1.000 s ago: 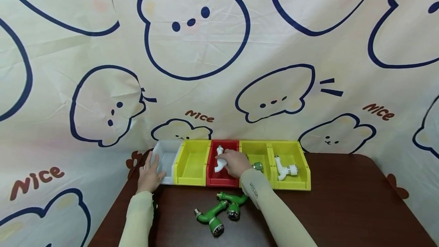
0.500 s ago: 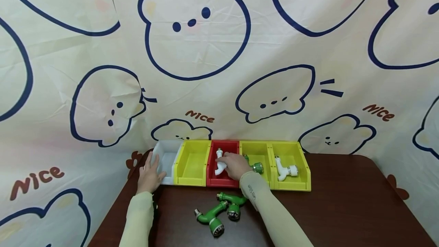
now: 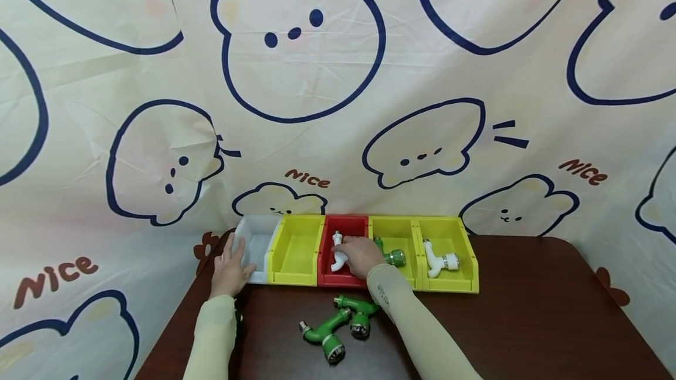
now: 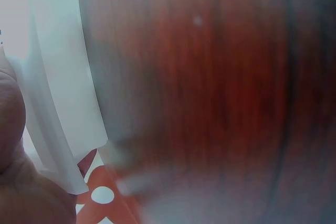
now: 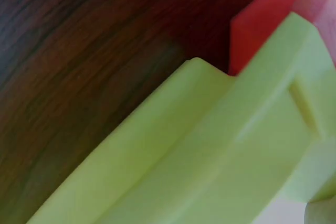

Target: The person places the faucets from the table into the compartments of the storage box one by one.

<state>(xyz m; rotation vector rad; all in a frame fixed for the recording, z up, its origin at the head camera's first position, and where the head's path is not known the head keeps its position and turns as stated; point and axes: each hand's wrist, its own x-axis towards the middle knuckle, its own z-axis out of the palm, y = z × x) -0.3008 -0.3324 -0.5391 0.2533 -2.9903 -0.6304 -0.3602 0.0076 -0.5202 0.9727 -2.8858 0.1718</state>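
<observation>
Two hands in view. Right hand (image 3: 361, 255) reaches into the red bin (image 3: 349, 224), fingers curled round the white tap fitting (image 3: 337, 254); the fitting sits inside that bin, upright-ish, at or just above its floor, which cannot be told. Left hand (image 3: 230, 268) lies flat, fingers relaxed, against the outer wall of the white bin (image 3: 257, 228) at the row's left end.

Step judged: placing or lifting the white fitting at the red bin. The next move calls for either letting go cleanly or a straight lift clear of the bin wall.

Outward: a green fitting (image 3: 392, 258) in the adjoining yellow bin (image 3: 397, 227), another white fitting (image 3: 438, 261) in the far-right bin (image 3: 448, 228), two green fittings (image 3: 343, 321) loose on the worktop (image 3: 528, 321).

Versus 1.0 s ago: right hand has drawn slightly toward the bin's right side, exposing more of the green fitting; left hand unmoved.
</observation>
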